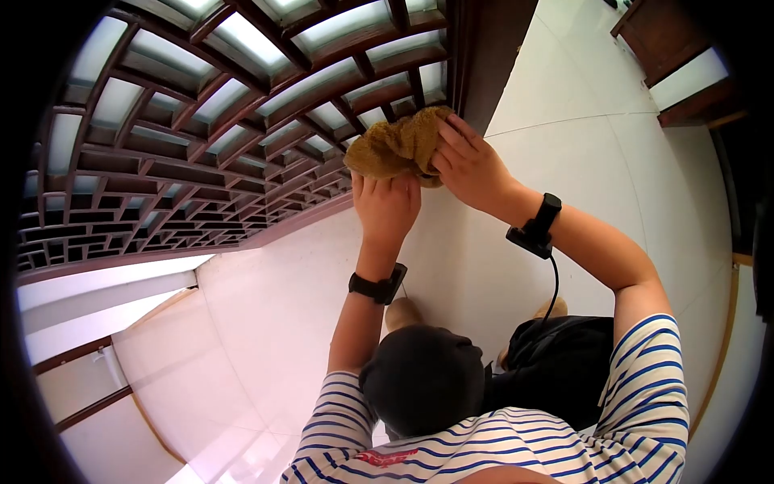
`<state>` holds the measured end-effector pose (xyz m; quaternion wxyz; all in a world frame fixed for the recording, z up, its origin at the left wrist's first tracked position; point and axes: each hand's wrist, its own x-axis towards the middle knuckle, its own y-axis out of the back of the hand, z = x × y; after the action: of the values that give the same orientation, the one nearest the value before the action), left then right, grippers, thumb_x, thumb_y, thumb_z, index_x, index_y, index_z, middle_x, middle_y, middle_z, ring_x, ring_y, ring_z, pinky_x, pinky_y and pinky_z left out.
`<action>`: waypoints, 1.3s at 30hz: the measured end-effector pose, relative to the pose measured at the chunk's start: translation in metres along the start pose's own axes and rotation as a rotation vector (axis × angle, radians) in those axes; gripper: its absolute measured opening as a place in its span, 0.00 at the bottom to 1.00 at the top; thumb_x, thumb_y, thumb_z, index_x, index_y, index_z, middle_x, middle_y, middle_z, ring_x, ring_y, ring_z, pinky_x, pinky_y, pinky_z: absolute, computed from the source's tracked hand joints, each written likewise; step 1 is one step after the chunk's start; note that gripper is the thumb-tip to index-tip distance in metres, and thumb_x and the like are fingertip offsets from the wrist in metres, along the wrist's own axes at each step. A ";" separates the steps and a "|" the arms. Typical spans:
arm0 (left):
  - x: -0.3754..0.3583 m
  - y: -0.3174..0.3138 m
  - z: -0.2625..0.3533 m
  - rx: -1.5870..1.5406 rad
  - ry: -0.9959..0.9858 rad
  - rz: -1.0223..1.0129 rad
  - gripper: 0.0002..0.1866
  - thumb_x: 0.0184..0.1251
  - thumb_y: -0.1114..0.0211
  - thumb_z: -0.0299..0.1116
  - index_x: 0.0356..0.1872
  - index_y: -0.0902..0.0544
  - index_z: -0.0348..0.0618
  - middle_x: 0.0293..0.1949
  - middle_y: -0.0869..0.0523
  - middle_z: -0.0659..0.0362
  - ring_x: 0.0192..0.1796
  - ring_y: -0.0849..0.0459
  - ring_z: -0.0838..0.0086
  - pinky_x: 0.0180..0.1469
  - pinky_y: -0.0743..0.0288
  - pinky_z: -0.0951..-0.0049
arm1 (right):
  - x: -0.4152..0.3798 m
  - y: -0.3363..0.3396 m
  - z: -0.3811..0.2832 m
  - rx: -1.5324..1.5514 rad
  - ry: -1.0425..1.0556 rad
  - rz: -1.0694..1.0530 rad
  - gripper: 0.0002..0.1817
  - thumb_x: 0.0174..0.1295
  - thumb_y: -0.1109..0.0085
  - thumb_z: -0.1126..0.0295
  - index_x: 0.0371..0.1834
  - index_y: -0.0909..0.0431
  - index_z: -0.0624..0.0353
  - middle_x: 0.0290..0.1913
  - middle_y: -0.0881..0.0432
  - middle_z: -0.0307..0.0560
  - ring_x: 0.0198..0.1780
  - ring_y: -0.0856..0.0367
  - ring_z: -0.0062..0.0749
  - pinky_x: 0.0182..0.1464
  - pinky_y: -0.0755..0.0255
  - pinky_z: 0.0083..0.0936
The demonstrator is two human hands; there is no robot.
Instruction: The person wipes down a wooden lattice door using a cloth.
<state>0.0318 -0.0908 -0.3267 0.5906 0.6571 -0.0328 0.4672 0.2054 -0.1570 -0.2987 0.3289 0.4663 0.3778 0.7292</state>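
Note:
A bunched brown cloth [395,147] lies against the lower right part of a dark wooden lattice screen [242,121]. My left hand [385,202] grips the cloth from below, its fingertips hidden under the folds. On the cloth's right side my right hand [472,165] holds it with the fingers bent over the fabric. Both hands are close together near the screen's solid edge post [493,48]. Each wrist wears a black strap with a small device, and a cable runs from the right one [532,234].
Pale floor tiles [266,323] spread under and around me. Dark wooden furniture [661,40] stands at the upper right. My shoes [403,313] and a black round thing [423,379] are below my arms. White panels with dark trim [89,387] are at the lower left.

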 end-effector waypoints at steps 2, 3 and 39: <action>0.000 -0.001 0.000 0.019 -0.004 -0.011 0.12 0.58 0.36 0.32 0.42 0.16 0.39 0.51 0.18 0.51 0.61 0.25 0.54 0.69 0.40 0.45 | 0.000 -0.003 0.000 0.010 0.001 0.007 0.11 0.58 0.46 0.66 0.41 0.22 0.59 0.53 0.20 0.44 0.72 0.40 0.41 0.78 0.55 0.39; -0.001 -0.002 0.000 0.020 -0.005 -0.010 0.12 0.58 0.36 0.32 0.42 0.16 0.39 0.51 0.18 0.51 0.61 0.25 0.54 0.69 0.40 0.45 | 0.001 -0.005 0.000 0.038 0.006 0.067 0.10 0.55 0.46 0.68 0.37 0.22 0.60 0.49 0.20 0.47 0.69 0.36 0.42 0.78 0.52 0.41; 0.049 0.037 0.026 -0.158 -0.024 0.000 0.04 0.48 0.31 0.33 0.20 0.17 0.47 0.22 0.21 0.59 0.25 0.20 0.62 0.28 0.29 0.65 | 0.022 0.060 0.020 0.175 -0.208 0.097 0.19 0.46 0.35 0.59 0.35 0.26 0.60 0.55 0.23 0.53 0.14 0.30 0.34 0.18 0.33 0.24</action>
<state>0.0521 -0.0984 -0.2638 0.6403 0.6141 -0.0765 0.4551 0.2085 -0.1632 -0.2323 0.2888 0.5838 0.3810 0.6562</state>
